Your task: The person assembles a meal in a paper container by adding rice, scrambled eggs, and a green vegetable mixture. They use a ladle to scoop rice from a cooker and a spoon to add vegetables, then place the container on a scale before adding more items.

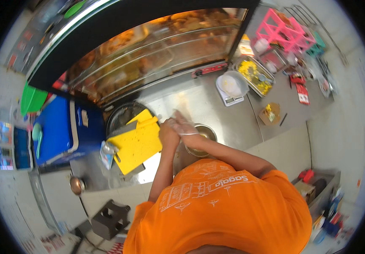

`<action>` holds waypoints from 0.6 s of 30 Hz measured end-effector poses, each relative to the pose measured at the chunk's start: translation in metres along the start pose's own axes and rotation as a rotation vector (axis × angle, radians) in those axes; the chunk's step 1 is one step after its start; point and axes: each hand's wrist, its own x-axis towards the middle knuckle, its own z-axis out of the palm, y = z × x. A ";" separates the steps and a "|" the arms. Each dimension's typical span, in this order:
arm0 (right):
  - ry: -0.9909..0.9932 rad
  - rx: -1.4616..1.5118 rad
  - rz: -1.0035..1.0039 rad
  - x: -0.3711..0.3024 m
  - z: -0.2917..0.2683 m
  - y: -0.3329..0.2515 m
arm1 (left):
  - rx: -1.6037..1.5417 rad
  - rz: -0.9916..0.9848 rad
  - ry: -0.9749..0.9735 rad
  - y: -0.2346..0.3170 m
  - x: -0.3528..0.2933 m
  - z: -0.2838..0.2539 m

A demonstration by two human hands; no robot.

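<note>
My right hand (185, 128) wears a clear plastic glove (178, 116), its fingers stretched out and partly hidden by my other hand. Bare, my left hand (168, 133) meets it from the left, fingers closed on the glove. Beneath my right wrist is a round metal bowl (210, 132), partly covered by the forearm. A yellow cutting board (136, 147) lies just left of my left hand. Across its upper part rests a knife (125, 129) with a yellow handle and a grey blade.
Behind the steel counter (182, 99) stands a lit glass food cabinet (148, 51). At left is a blue cooler box (55, 131). To the right are a kitchen scale (233, 101) bearing a plastic bowl, a metal tray (256, 86) of yellow food, a cardboard box (270, 114) and a pink basket (282, 31).
</note>
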 end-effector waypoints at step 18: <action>-0.377 0.798 0.359 -0.168 -0.155 -0.014 | 0.116 -0.720 0.389 -0.224 0.078 -0.094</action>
